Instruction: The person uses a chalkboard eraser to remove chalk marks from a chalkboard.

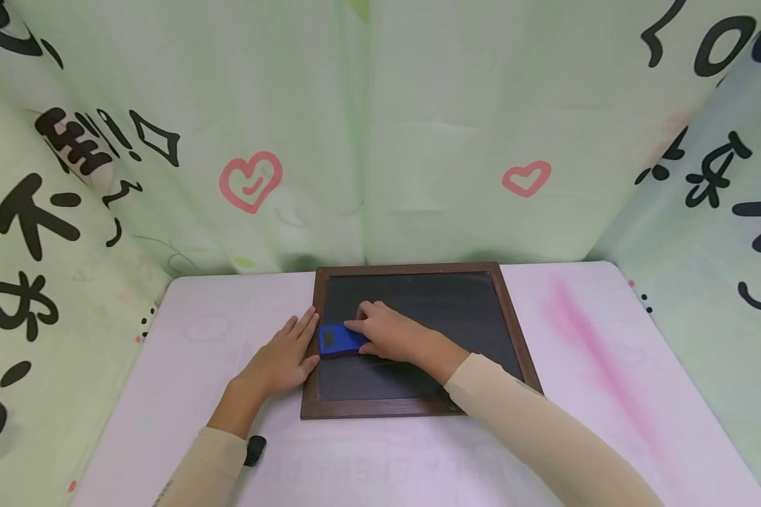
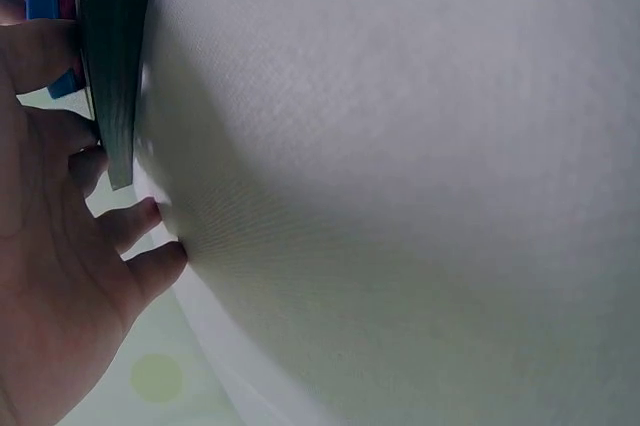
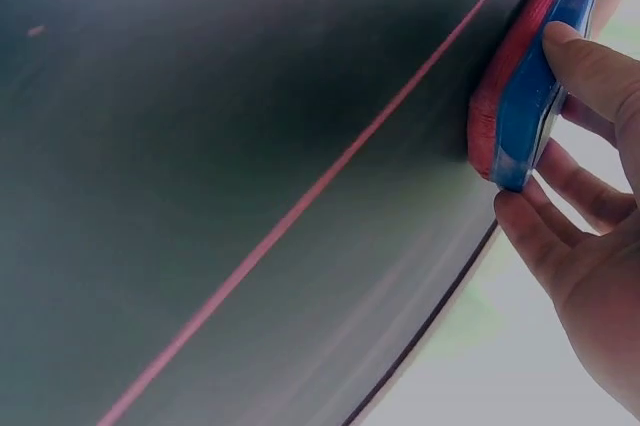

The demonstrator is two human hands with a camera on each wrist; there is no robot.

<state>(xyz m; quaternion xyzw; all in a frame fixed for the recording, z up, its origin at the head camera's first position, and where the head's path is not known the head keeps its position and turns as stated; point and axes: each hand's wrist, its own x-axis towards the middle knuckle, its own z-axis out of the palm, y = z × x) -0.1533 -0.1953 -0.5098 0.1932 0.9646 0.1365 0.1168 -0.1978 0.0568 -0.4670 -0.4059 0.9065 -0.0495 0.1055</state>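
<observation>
A blackboard (image 1: 418, 303) in a brown wooden frame lies on the table. My right hand (image 1: 393, 334) grips a blue chalkboard eraser (image 1: 341, 339) near the board's left side. In the right wrist view the red felt side of the eraser (image 3: 505, 76) faces the board, with thumb and fingers on its blue body. A pink chalk line (image 3: 320, 181) runs across the dark surface toward the eraser. My left hand (image 1: 283, 359) rests at the frame's left edge with fingers spread; in the left wrist view its fingertips touch the frame's side (image 2: 115, 56) and the tabletop.
The white table (image 1: 228, 310) has a broad pink smear (image 1: 599, 352) to the right of the board. A pale green curtain (image 1: 418, 141) with black lettering and pink hearts hangs behind the table and along both sides.
</observation>
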